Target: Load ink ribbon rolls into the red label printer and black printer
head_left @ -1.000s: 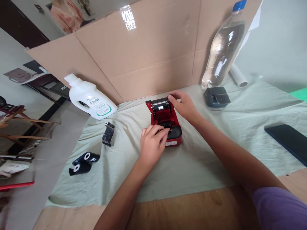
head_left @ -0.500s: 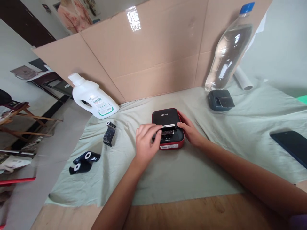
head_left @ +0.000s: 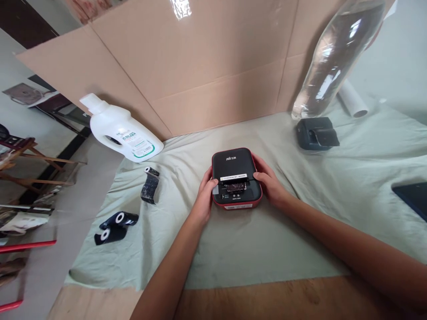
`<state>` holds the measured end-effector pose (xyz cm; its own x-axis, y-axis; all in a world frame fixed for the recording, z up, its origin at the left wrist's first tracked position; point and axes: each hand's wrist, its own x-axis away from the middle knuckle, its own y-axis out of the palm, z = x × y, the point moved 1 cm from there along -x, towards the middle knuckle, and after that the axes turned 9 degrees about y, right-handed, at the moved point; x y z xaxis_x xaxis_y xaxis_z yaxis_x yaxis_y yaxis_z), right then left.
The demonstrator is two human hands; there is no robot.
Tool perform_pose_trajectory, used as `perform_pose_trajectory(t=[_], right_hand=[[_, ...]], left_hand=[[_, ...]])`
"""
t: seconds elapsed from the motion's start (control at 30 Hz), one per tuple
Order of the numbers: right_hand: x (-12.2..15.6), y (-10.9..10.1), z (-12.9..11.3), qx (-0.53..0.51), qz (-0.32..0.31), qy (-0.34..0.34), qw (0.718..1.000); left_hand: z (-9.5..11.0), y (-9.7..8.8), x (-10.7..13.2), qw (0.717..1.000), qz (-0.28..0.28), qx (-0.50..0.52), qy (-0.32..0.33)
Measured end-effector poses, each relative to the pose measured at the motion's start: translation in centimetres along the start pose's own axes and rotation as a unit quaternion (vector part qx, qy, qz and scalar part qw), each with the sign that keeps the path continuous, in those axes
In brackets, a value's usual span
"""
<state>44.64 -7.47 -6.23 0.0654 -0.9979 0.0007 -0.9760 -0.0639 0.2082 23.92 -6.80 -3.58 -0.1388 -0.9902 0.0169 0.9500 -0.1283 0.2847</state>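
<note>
A small red printer [head_left: 236, 178] with a black lid lies closed on the pale green cloth [head_left: 253, 231]. A dark strip shows at its front slot. My left hand [head_left: 204, 195] grips its left side, thumb on the lid's edge. My right hand [head_left: 268, 182] grips its right side, fingers curled round the casing. To the left lie a black ribbon roll pair [head_left: 114, 226] and a loose black ribbon piece [head_left: 150, 185].
A white detergent bottle [head_left: 120, 133] lies at the back left against a cardboard wall [head_left: 200, 71]. A clear water bottle [head_left: 333, 53], a dark grey device [head_left: 316, 133] and a white paper roll [head_left: 352, 98] stand at the back right. A dark phone [head_left: 412, 198] is at the right edge.
The printer's lid was open a second ago and is now closed. Both hands have moved from the lid and inside to the printer's two sides.
</note>
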Motion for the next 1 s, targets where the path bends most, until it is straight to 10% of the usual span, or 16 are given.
perform_pose_trajectory(t=[1.0], right_hand=[[-0.40,-0.08,-0.16,0.050,0.009,-0.012,0.999]], left_hand=[[0.60,-0.01,0.06,1.000,-0.002,-0.017,-0.019]])
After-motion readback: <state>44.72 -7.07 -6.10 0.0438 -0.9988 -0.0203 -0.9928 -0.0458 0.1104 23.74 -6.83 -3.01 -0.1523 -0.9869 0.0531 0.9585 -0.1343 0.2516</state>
